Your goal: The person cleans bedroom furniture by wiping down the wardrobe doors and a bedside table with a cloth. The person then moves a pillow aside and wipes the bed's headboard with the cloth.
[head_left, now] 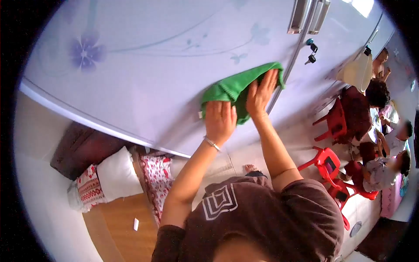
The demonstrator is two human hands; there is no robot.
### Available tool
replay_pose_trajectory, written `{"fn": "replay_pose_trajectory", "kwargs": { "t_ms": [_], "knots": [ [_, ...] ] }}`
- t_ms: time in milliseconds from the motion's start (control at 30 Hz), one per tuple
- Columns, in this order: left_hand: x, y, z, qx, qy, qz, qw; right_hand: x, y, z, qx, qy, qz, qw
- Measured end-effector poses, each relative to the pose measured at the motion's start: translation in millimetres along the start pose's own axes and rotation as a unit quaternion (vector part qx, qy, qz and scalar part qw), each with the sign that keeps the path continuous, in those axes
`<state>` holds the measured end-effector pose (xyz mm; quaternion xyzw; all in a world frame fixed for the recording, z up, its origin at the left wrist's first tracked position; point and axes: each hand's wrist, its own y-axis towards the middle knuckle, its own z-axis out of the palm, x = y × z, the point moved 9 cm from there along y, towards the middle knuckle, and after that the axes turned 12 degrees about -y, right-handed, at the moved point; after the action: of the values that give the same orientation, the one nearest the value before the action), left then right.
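A green cloth [227,90] lies bunched and folded against the pale, glossy cabinet door [144,87]. My left hand [219,123] grips its lower left part, with the fingertips hidden by a fold; a bracelet circles that wrist. Higher up and further right, my right hand [262,92] holds the cloth against the door, its fingers together and almost straight, thumb a little apart. Just beyond the right fingertips runs the gap between two doors. Metal handles [307,16] and a lock with hanging keys [311,51] are above and right of the hands.
At lower left, a white pillow [117,174] and patterned cushions [156,179] lie by a brown wooden surface [126,218]. To the right, several people sit near red plastic stools [325,161]. A cream-coloured bag or cover [357,72] hangs on the cabinet's far right part.
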<state>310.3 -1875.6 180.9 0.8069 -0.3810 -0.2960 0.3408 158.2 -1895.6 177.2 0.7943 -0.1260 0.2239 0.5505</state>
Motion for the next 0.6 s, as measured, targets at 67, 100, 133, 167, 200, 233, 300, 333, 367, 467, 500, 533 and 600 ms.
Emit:
{"fn": "replay_pose_trajectory", "kwargs": {
  "t_ms": [67,100,133,167,200,233,300,333,367,467,500,533,600],
  "knots": [
    [-17.0,30.4,1.5,-0.043,-0.013,0.029,0.999,-2.4,43.3,-17.2,-0.06,0.022,0.013,0.998],
    [-26.1,42.5,2.4,-0.05,-0.016,0.038,0.998,-0.1,58.4,-24.7,-0.079,0.048,0.029,0.995],
    [-28.0,46.6,3.2,-0.052,-0.018,0.045,0.997,2.3,60.1,-23.8,-0.086,0.047,0.028,0.995],
    [-28.7,49.3,4.3,-0.055,-0.026,0.041,0.997,4.4,58.0,-21.3,-0.088,0.053,0.024,0.994],
    [-29.4,51.0,5.7,-0.059,-0.033,0.037,0.997,6.3,54.7,-18.9,-0.091,0.059,0.019,0.994],
    [-26.2,45.4,5.0,-0.056,-0.065,0.036,0.996,14.0,47.5,-14.1,-0.063,0.063,-0.008,0.996],
    [-10.4,18.8,9.0,-0.06,-0.045,0.037,0.996,34.8,24.3,-10.1,-0.007,0.029,-0.126,0.992],
    [-5.8,11.0,8.6,-0.056,-0.049,0.024,0.997,41.6,8.4,-2.3,0.065,0.01,-0.203,0.977],
    [-6.0,2.7,13.2,-0.052,-0.051,0.029,0.997,35.7,-3.2,-0.6,0.078,0.041,-0.226,0.97],
    [0.5,-2.2,26.4,-0.037,-0.017,-0.022,0.999,3.4,5.1,-6.0,0.088,0.022,-0.133,0.987],
    [-4.9,3.3,32.1,-0.046,-0.005,-0.003,0.999,-9.4,12.4,-9.6,0.033,0.03,-0.075,0.996],
    [-11.2,10.2,37.4,-0.055,0.007,0.016,0.998,-19.3,22.8,-10.2,0.013,0.043,-0.028,0.999],
    [-23.7,36.3,44.0,-0.028,-0.04,0.019,0.999,-20.5,53.2,-24.2,-0.058,0.08,0.015,0.995]
  ]
}}
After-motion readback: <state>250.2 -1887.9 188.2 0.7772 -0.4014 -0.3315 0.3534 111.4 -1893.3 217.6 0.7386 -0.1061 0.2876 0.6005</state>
